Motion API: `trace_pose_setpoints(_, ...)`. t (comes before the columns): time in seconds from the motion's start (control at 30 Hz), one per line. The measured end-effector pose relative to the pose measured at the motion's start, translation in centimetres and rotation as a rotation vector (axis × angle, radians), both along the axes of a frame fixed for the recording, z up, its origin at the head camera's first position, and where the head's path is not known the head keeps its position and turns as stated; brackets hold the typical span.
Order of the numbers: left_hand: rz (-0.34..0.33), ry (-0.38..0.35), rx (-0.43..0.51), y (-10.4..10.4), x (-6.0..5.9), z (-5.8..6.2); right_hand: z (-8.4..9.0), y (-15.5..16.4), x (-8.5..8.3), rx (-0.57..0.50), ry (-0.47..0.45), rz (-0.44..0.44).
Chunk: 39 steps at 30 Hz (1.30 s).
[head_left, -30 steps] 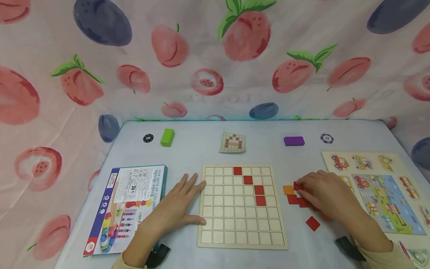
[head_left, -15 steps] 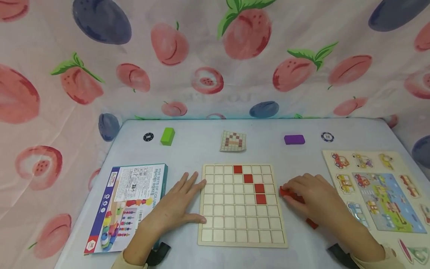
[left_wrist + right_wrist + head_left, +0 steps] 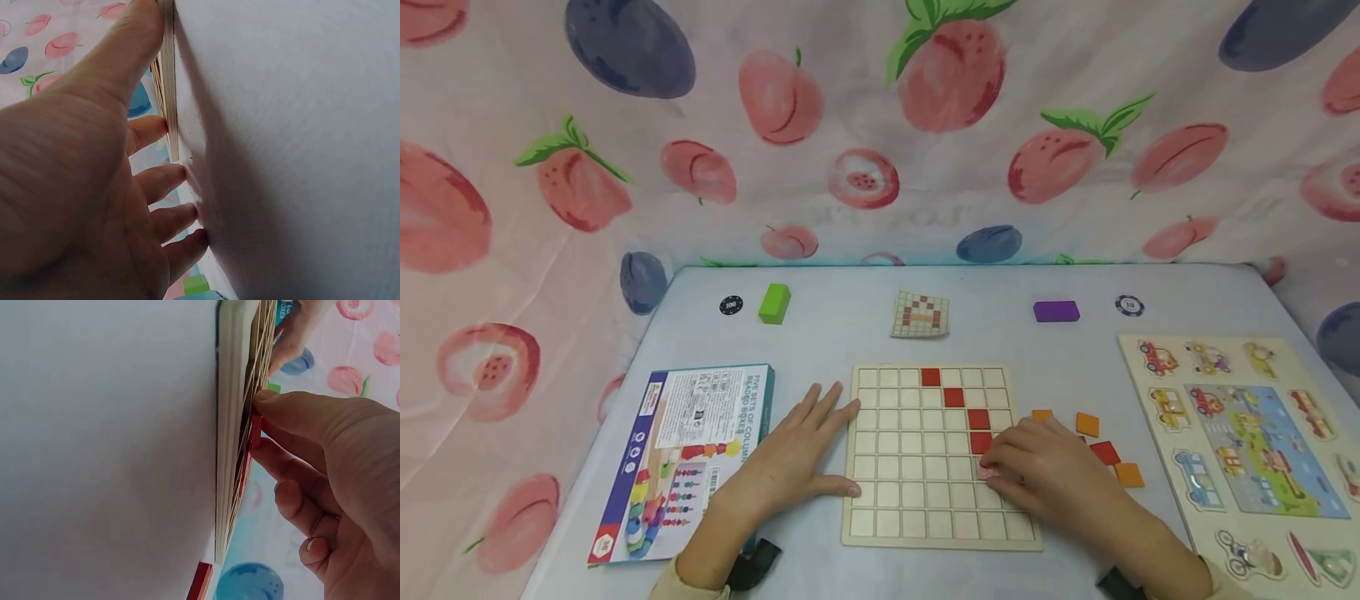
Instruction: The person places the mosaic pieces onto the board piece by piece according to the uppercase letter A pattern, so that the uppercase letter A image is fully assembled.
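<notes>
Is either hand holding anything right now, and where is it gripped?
The right hand pinches a red tile by its edges against the grid board. The left hand lies flat at the board's left edge, holding nothing.

A square wooden grid board (image 3: 925, 500) lies flat on the bench, pale, divided into small square cells. Four red tiles (image 3: 967, 419) sit in its cells, stepping diagonally down from the top row toward the right, the lowest two stacked in one column. The right hand (image 3: 1037, 475) pinches another red tile (image 3: 255, 431) against the board just below the lowest one, held on edge at the cell. The left hand (image 3: 790, 458) lies flat with fingers spread, thumb and fingertips touching the board's left edge.
</notes>
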<state>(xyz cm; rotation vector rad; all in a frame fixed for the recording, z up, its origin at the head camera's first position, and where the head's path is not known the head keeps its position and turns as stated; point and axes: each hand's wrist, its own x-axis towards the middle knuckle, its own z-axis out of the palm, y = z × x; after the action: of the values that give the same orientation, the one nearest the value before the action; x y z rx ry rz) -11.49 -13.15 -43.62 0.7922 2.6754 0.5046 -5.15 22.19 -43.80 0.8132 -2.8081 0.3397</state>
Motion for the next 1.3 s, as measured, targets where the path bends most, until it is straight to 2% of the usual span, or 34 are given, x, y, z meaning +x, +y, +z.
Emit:
trace_pose_setpoints(0.2, -0.001, -0.002, 0.001, 0.0, 0.0, 0.0, -0.2, -0.1, 0.0, -0.023, 0.000, 0.025)
trace_pose_setpoints(0.37, 0.000, -0.001, 0.002, 0.1, 0.1, 0.1, 0.0, 0.1, 0.1, -0.013, -0.032, 0.008)
trace_pose_setpoints(0.47, 0.004, 0.002, -0.001, 0.1, 0.1, 0.1, 0.1, 0.6, 0.2, 0.000, -0.019, -0.011)
trace_pose_setpoints(0.6, 0.007, 0.005, -0.002, 0.1, 0.2, 0.1, 0.4, 2.3, 0.2, 0.019, -0.015, -0.084)
trace_pose_setpoints(0.73, 0.009, 0.000, -0.010, 0.0, 0.1, 0.0, 1.1, 4.3, 0.2, 0.040, -0.097, -0.195)
trace_pose_setpoints(0.87, 0.013, -0.010, -0.016, 0.0, 0.1, 0.1, 1.1, 6.1, 0.1, 0.044, -0.139, -0.266)
trace_pose_setpoints(1.13, 0.020, -0.020, -0.023, -0.1, 0.1, 0.2, 0.3, 7.0, -0.1, 0.048, -0.178, -0.284)
trace_pose_setpoints(1.3, 0.010, -0.013, -0.016, 0.0, 0.1, 0.1, 0.2, 6.9, -0.1, 0.042, -0.142, -0.260)
